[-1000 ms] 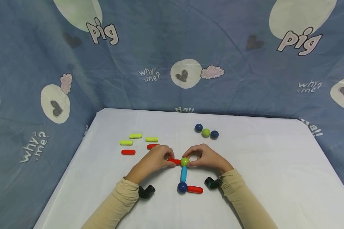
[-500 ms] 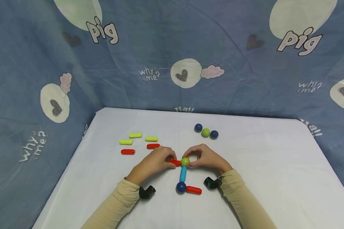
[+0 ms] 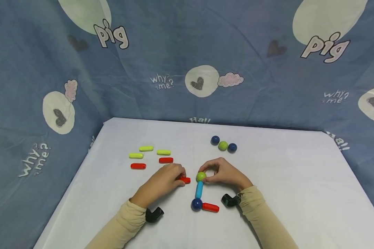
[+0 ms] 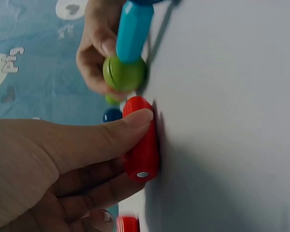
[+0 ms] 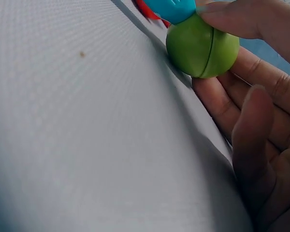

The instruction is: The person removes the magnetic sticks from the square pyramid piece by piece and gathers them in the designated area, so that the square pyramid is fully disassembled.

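Observation:
Between thumb and fingers my left hand (image 3: 162,181) pinches a red magnetic rod (image 4: 141,150); a small metal disc shows at its near end. A gap separates this rod from the green ball (image 3: 201,176) to its right. My right hand (image 3: 225,172) grips that ball from the right, thumb and fingertips on its sides. From the ball a light blue rod (image 3: 199,190) runs down to a dark blue ball (image 3: 196,204). Joined to the dark blue ball's right side is another red rod (image 3: 210,207).
Three yellow-green rods (image 3: 146,148) and two red rods (image 3: 138,166) lie on the white tabletop (image 3: 283,166) at the left. Farther back sit two dark blue balls (image 3: 232,148) with a green ball (image 3: 223,145) between them. A patterned blue cloth (image 3: 255,86) hangs behind the table.
My left hand has drawn its red rod leftward, away from the green ball it was touching. The right hand stays on the ball; the joined pieces have barely shifted.

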A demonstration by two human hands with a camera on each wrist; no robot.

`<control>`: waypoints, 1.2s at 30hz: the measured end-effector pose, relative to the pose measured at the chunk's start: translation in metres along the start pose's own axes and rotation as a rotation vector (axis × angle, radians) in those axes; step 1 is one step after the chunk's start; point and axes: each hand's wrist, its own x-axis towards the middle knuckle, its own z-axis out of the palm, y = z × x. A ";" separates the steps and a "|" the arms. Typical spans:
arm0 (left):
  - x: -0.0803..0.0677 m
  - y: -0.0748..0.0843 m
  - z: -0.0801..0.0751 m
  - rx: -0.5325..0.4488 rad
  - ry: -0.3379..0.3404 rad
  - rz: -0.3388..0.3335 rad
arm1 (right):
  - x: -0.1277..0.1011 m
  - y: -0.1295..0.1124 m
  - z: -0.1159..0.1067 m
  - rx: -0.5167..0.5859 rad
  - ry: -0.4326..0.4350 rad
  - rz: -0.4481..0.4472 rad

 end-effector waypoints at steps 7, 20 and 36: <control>-0.028 -0.027 -0.016 0.097 0.127 -0.061 | -0.001 0.000 -0.004 0.003 0.003 -0.009; -0.065 -0.076 -0.052 0.161 0.169 -0.184 | -0.005 0.000 -0.003 0.039 0.009 0.000; -0.069 -0.078 -0.052 0.132 0.192 -0.190 | 0.000 0.000 -0.001 0.034 -0.009 -0.001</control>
